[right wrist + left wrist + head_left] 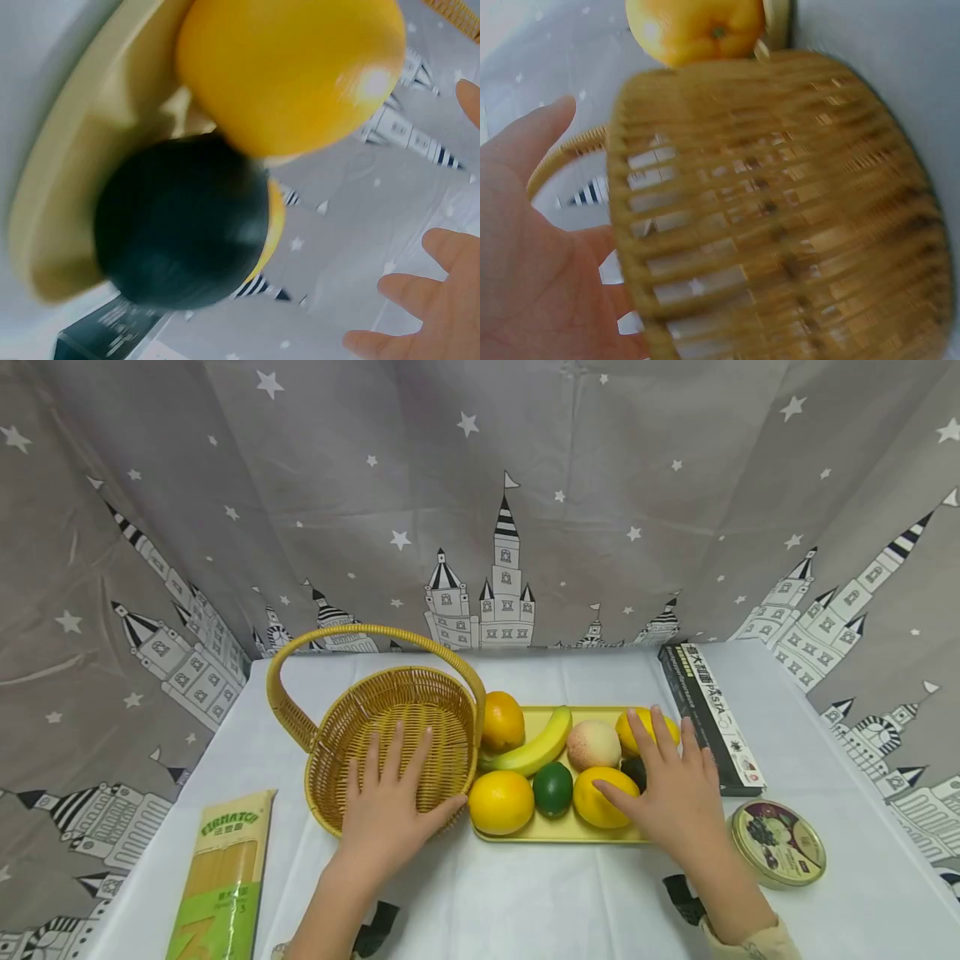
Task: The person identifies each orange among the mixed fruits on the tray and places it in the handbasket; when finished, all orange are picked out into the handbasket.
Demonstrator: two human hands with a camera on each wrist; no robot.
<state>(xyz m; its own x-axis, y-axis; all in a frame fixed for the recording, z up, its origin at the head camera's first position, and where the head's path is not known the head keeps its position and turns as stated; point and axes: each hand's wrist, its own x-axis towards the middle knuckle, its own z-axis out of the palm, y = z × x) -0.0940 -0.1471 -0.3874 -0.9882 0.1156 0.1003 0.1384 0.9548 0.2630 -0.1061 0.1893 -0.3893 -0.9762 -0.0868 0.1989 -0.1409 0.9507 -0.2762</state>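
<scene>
My left hand (386, 814) is spread flat over the front of a woven basket (321, 789) with a tall arched handle (375, 629). In the left wrist view its thumb and fingers stretch along the basket's rim, gripping nothing. My right hand (675, 797), fingers spread, hovers over the right end of a yellow tray (570, 839). On the tray lie a banana (536, 752), a peach (594, 744), an orange (502, 721), a green oval fruit (553, 789) and several yellow fruits (501, 802). A dark round fruit (180, 225) is partly hidden by the right hand in the head view.
A pack of spaghetti (221, 877) lies at the left. On the right are a black pasta box (712, 718) and a round tin (780, 843) with fruit pictured on its lid. A grey curtain (337, 485) with castles and stars hangs behind the white table (525, 902).
</scene>
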